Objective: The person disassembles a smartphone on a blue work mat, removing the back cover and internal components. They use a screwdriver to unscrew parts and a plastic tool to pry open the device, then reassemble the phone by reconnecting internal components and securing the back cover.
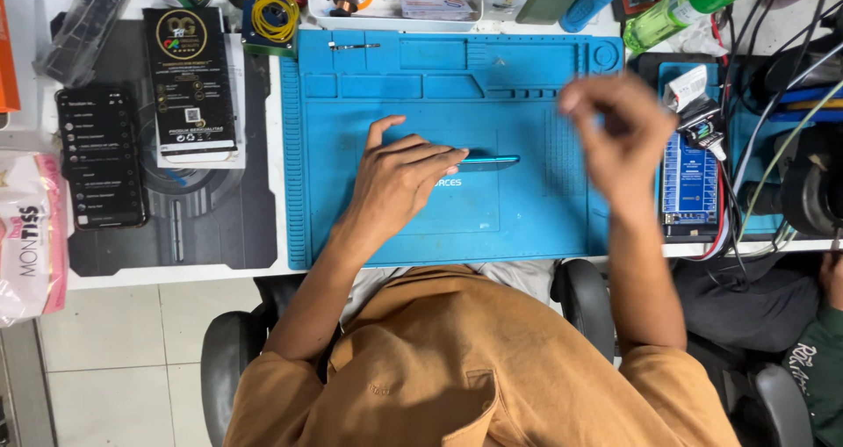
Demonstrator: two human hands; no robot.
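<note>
My left hand [399, 179] lies on a blue silicone work mat [527, 227], fingers pointing right. It steadies a thin teal device [490, 160], seemingly a phone standing on its long edge, with the fingertips around its left end. My right hand [619, 135] hovers above the mat's right part, blurred by motion, with the fingers curled. Nothing shows in it. Small tweezers [354, 46] rest in the mat's top slot.
Left of the mat are a black pad [211, 227], a lit black phone [101, 157], a black printed package [189, 82] and a tissue pack [26, 236]. A yellow wire spool [275, 15], a white tray [395, 12] and a green bottle [689, 3] line the back. A blue circuit board [689, 183] and cables [764, 148] crowd the right; another person's sleeve [817, 368] is at bottom right.
</note>
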